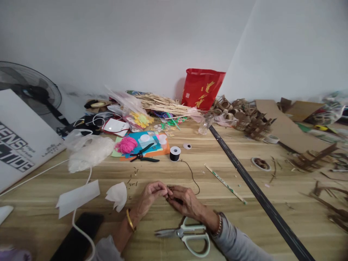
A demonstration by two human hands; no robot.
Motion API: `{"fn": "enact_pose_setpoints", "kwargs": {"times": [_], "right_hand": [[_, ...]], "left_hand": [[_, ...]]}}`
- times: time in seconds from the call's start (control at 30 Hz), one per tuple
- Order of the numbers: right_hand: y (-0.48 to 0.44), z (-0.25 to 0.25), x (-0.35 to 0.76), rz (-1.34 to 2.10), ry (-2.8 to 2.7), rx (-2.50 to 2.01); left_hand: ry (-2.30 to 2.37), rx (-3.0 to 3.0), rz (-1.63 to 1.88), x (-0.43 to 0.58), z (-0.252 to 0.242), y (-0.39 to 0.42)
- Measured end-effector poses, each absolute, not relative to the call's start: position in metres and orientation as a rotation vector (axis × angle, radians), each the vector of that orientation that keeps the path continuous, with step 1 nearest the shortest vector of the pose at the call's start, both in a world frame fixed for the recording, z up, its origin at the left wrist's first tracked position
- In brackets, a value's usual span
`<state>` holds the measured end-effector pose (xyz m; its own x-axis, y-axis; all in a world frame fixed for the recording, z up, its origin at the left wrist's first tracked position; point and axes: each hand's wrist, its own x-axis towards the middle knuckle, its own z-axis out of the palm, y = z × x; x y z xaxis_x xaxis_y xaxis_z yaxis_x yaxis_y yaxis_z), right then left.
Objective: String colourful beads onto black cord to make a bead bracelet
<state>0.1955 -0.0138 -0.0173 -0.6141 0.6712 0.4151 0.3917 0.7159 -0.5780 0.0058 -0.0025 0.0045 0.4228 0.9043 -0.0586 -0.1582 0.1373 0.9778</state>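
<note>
My left hand and my right hand meet at the fingertips above the wooden table, both closed in a pinch. Between them a small dark piece shows, mostly covered by the fingers and too small to name. Black cord runs from a white-ended spool in a curve to the right hand, where it passes out of sight. Just below the right hand lies a pair of scissors with pale handles, blades pointing left. Small dark bits are scattered left of the left hand.
Black-handled pliers and pink yarn lie on coloured sheets. A crumpled tissue and white cable are at left. A green-white stick and dark strip lie right. A red bag stands behind.
</note>
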Motion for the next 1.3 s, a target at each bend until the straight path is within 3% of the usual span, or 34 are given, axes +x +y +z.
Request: {"fn": "enact_pose_setpoints", "kwargs": {"times": [0.43, 0.67, 1.03, 1.3], "right_hand": [[-0.002, 0.025, 0.233, 0.838, -2.462, -1.085], [0.015, 0.027, 0.252, 0.651, -2.284, -1.248], [0.009, 0.012, 0.237, 0.551, -2.595, -1.195], [0.005, 0.036, 0.241, 0.541, -2.714, -1.345]], "left_hand": [[0.759, 1.119, 0.895, 0.003, -0.001, -0.003], [0.765, 1.116, 0.875, 0.003, 0.002, -0.003], [0.724, 1.126, 0.842, 0.003, 0.008, -0.003], [0.649, 1.118, 0.759, 0.002, 0.007, -0.005]]}}
